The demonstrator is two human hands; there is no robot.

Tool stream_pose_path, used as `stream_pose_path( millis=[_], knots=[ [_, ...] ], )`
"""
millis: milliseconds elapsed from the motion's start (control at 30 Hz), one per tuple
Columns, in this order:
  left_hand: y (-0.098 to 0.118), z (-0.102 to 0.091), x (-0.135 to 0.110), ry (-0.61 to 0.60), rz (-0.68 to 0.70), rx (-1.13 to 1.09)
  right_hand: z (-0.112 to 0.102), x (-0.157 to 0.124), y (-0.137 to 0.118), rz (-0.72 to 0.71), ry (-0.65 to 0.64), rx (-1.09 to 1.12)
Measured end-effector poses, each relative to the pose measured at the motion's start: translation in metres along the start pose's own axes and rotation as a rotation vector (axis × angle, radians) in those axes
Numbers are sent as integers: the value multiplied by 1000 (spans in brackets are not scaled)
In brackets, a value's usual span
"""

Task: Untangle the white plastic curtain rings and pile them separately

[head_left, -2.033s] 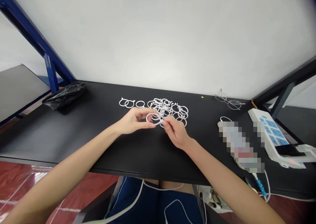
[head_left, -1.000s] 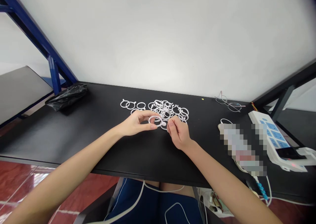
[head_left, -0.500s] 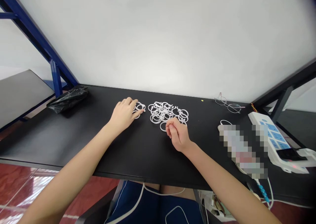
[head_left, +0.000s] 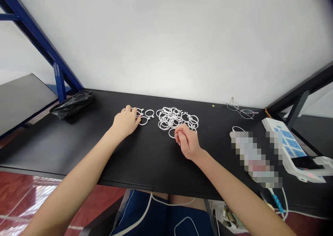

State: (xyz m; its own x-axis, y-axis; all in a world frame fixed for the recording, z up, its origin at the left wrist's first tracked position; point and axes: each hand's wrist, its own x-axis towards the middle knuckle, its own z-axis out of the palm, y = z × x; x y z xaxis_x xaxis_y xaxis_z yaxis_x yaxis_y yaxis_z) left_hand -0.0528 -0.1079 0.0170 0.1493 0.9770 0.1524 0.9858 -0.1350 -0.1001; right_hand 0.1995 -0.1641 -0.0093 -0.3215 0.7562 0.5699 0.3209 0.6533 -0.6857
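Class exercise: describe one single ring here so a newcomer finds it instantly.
On the black tabletop, find the central heap of white rings. Left of it, beside the left hand, lie a few loose rings. Choose the loose ring nearest the heap, just apart from it and untouched by any finger.

Black plastic bag (head_left: 71, 104) left; glasses (head_left: 240, 110), power strip (head_left: 287, 144) right

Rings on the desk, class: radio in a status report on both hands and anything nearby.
Left hand on the loose rings. Right hand curled beside the ring pile. Glasses off to the right.
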Motion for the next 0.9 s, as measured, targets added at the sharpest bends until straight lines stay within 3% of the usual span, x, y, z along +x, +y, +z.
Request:
stream_pose_path(
  millis=[267, 400, 467, 667, 900],
  knots=[
    [-2, 1, 0, 126, 16, -42, 0, 0, 0, 0, -4, -3],
    [4, -4, 3, 319, 132, -284, 0, 0, 1, -6, -1, 2],
    [8, -4, 3, 351, 234, -415, 0, 0, 1, -5, -2, 2],
    [23, 5, -2, 202, 567, -493, 0, 0, 1, 15, -8, -14],
    [24, 5, -5, 120, 589, -499, 0, 0, 0, 8, -4, -11]
  ],
)
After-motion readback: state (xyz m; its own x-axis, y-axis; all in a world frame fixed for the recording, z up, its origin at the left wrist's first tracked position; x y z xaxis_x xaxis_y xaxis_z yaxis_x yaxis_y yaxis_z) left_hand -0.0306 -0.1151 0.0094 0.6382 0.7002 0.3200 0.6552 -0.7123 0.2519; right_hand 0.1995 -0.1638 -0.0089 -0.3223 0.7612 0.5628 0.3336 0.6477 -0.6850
